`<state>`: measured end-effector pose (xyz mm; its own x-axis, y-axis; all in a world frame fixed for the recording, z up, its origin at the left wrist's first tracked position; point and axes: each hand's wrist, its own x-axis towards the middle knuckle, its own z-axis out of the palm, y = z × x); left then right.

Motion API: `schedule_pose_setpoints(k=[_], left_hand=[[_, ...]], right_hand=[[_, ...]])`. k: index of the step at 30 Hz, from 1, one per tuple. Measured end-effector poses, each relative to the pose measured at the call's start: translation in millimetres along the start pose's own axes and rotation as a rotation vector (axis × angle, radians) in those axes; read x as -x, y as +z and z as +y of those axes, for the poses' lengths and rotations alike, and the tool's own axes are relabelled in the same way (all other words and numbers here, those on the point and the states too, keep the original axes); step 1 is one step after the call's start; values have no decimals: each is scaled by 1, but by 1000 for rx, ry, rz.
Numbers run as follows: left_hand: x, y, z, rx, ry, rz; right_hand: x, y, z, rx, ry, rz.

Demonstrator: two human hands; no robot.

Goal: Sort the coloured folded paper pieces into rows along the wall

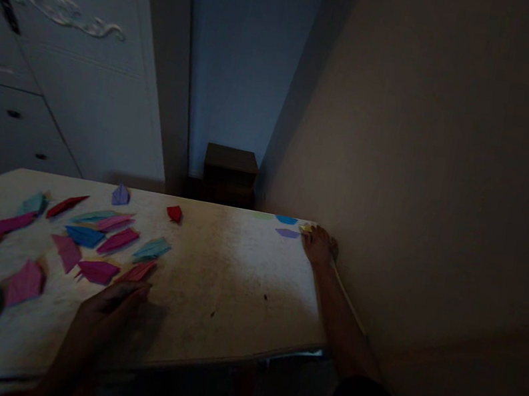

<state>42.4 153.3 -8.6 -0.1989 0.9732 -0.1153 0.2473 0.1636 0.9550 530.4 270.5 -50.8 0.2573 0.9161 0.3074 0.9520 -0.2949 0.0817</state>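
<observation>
My right hand [320,246] reaches to the far right corner of the table, its fingertips closed on a small yellow paper piece [305,228]. Beside it lie a flat blue paper piece [286,220] and a purple one [288,233]. My left hand [111,307] is over the near left part of the table with its fingers curled together; whether anything is in them is hidden. Just beyond those fingers lies a pinkish-red folded paper piece [138,271]. A magenta folded piece [98,272] and a teal one [153,250] are close by.
Many folded paper pieces in pink, red and blue cover the left of the pale table [229,287]. A red piece [174,213] lies near the far edge. The wall [451,175] runs along the right side. A white cabinet [69,91] and small brown stand [232,159] are beyond.
</observation>
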Motion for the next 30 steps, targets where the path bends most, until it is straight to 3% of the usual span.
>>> schedule_pose_setpoints(k=[3,13,24,30], left_hand=[[0,0,0,5,-17,-12],[1,0,0,21,28,-51],[1,2,-2,41,31,-53],[1,2,-5,52,66,-74]], right_hand=[[-1,0,-8,-19,22,22],[-18,-3,-58,-86,-183,-54],[-6,-8,-60,-107,-198,-53],[-10,-14,-87,-111,-284,-39]])
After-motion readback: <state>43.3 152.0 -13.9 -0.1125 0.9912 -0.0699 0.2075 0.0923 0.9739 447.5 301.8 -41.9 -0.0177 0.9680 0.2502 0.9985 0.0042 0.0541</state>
